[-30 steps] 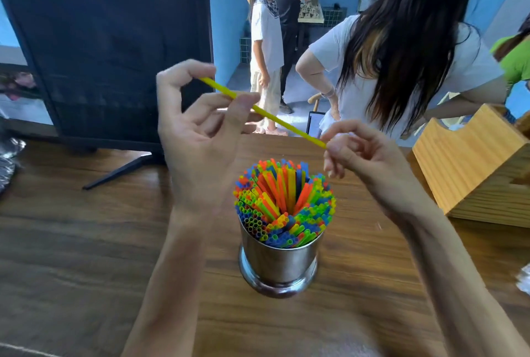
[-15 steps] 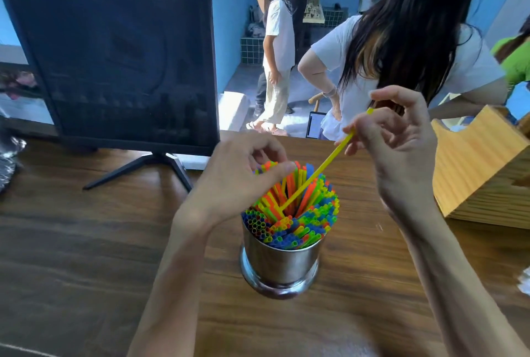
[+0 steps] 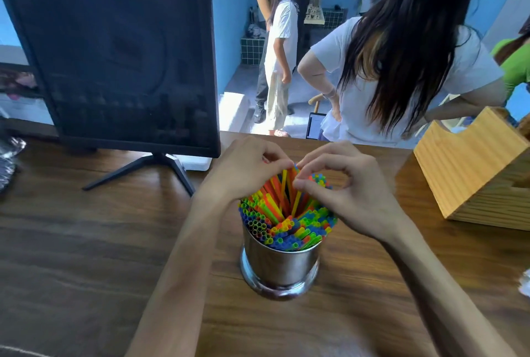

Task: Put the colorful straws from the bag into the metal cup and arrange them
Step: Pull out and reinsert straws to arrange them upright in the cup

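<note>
Two bare hands meet over a metal cup (image 3: 279,267) that stands upright on the wooden table (image 3: 86,242), near its middle. At the far left edge lies a crinkled dark wrapper (image 3: 8,161), too cut off to identify. Behind it and to the right stands a dark monitor (image 3: 114,64) on a splayed black stand (image 3: 149,167), its screen off. A small white box (image 3: 198,163) sits just behind the stand's right leg.

The left hand (image 3: 246,170) reaches in from the lower left, its fingers curled and its fingertips pinching the tops of the colorful straws (image 3: 286,213) at the far side of the bundle. The straws fill the cup in orange, yellow, green and blue, their open ends fanning outward over the rim. The right hand (image 3: 344,184) comes in from the lower right, its thumb and forefinger closed on the straw tops just beside the left fingertips, its other fingers curled over the bundle's right side. The two hands almost touch at the fingertips.

To the right, a slanted wooden box (image 3: 473,173) rests on the table, well apart from the cup. A scrap of clear plastic (image 3: 525,285) shows at the right edge. Beyond the table, a long-haired person in a white shirt (image 3: 407,64) bends forward, and other people stand farther back against blue walls.
</note>
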Tool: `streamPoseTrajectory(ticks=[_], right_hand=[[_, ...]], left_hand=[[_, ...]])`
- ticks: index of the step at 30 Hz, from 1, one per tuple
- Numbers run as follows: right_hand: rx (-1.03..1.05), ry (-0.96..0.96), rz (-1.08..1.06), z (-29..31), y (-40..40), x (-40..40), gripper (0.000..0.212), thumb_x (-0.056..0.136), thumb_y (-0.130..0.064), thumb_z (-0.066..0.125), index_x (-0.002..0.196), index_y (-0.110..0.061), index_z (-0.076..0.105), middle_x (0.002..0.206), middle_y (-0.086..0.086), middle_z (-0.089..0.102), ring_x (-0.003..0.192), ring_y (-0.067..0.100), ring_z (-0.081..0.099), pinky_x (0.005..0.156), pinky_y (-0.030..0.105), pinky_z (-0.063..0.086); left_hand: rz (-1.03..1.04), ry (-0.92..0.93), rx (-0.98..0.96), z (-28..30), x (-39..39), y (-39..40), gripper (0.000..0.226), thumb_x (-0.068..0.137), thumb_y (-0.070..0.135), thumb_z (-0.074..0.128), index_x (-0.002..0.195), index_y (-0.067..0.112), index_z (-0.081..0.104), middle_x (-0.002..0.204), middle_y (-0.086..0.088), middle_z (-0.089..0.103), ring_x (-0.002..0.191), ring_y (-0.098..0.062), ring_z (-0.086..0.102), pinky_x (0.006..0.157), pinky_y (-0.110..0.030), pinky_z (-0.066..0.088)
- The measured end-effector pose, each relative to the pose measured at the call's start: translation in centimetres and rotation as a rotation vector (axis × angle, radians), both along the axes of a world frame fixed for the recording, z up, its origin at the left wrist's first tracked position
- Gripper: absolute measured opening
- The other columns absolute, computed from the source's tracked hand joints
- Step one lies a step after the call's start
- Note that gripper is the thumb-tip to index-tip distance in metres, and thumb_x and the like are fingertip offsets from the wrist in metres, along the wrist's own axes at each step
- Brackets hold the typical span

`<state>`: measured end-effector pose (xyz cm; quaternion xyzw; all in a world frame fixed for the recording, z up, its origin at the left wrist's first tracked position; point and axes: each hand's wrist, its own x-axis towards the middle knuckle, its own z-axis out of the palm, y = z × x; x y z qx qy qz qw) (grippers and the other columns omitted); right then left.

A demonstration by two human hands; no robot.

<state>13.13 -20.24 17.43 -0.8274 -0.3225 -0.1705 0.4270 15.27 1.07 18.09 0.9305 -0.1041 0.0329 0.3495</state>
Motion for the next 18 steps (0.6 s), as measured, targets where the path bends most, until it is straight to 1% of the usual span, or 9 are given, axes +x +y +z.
streamPoseTrajectory(ticks=[3,6,7,9,11,12,13,15,18], right_hand=[[0.070,0.091,0.000,-0.3,-0.2,0.1,0.008,0.085,-0.031,0.080,0.083,-0.023,0.080,0.098,-0.013,0.072,0.103,0.012,0.065,0.091,0.026,0.048],[0.190,0.151,-0.024,-0.1,-0.5,0.6,0.015,0.094,-0.035,0.069,0.094,-0.024,0.079,0.103,-0.012,0.072,0.104,0.010,0.065,0.085,0.020,0.046],[0.217,0.156,-0.038,-0.1,-0.6,0.9,0.013,0.098,-0.032,0.067,0.101,-0.026,0.078,0.106,-0.012,0.072,0.106,0.009,0.064,0.085,0.021,0.047],[0.229,0.208,-0.041,0.3,-0.4,1.3,0.018,0.101,-0.034,0.061,0.116,-0.033,0.071,0.116,-0.016,0.071,0.114,0.006,0.062,0.096,0.028,0.049],[0.167,0.288,0.054,0.6,0.1,1.6,0.029,0.102,-0.040,0.057,0.131,-0.038,0.061,0.125,-0.017,0.069,0.123,0.004,0.060,0.105,0.035,0.047],[0.121,0.310,0.112,0.7,0.5,1.6,0.032,0.103,-0.040,0.055,0.134,-0.036,0.058,0.124,-0.015,0.070,0.123,0.004,0.060,0.106,0.036,0.047],[0.088,0.317,0.160,0.9,0.9,1.7,0.031,0.104,-0.039,0.054,0.134,-0.032,0.060,0.118,-0.012,0.072,0.120,0.006,0.063,0.105,0.036,0.048],[0.107,0.297,0.217,1.3,1.2,1.9,0.024,0.106,-0.029,0.054,0.123,-0.020,0.069,0.099,-0.006,0.076,0.105,0.009,0.069,0.099,0.032,0.051],[0.337,0.300,0.225,2.0,0.3,2.5,0.016,0.102,-0.019,0.057,0.103,-0.017,0.073,0.077,-0.006,0.071,0.078,0.009,0.065,0.081,0.023,0.052]], left_hand=[[0.014,-0.049,-0.024,0.2,-0.2,0.0,0.009,0.091,0.044,0.073,0.088,0.039,0.079,0.083,0.023,0.070,0.083,0.003,0.062,0.075,-0.027,0.050],[0.060,-0.146,-0.148,0.8,-0.8,-0.3,0.008,0.093,0.041,0.071,0.086,0.039,0.076,0.089,0.021,0.069,0.086,0.006,0.060,0.074,-0.024,0.046],[0.074,-0.192,-0.215,1.2,-1.1,-0.5,0.008,0.095,0.039,0.069,0.088,0.040,0.075,0.093,0.020,0.070,0.090,0.005,0.061,0.076,-0.024,0.047],[0.080,-0.318,-0.387,2.5,-1.8,-1.0,0.009,0.098,0.031,0.066,0.094,0.034,0.073,0.099,0.015,0.073,0.095,-0.002,0.065,0.083,-0.026,0.051],[0.041,-0.479,-0.573,4.0,-2.7,-1.6,0.010,0.101,0.023,0.062,0.097,0.028,0.070,0.095,0.012,0.075,0.089,-0.007,0.068,0.081,-0.029,0.054],[0.023,-0.558,-0.652,4.7,-3.1,-1.9,0.011,0.102,0.020,0.060,0.097,0.027,0.068,0.091,0.010,0.075,0.084,-0.008,0.069,0.077,-0.030,0.054],[0.017,-0.632,-0.712,5.3,-3.5,-2.0,0.012,0.103,0.018,0.058,0.098,0.026,0.066,0.088,0.008,0.075,0.080,-0.009,0.069,0.073,-0.029,0.054],[0.041,-0.755,-0.804,6.2,-4.0,-1.8,0.010,0.105,0.017,0.055,0.100,0.023,0.062,0.085,0.006,0.074,0.076,-0.012,0.069,0.067,-0.027,0.054],[0.107,-0.820,-0.899,6.4,-4.2,-0.7,0.007,0.106,0.018,0.052,0.103,0.018,0.058,0.088,0.003,0.076,0.076,-0.017,0.069,0.067,-0.029,0.054]])
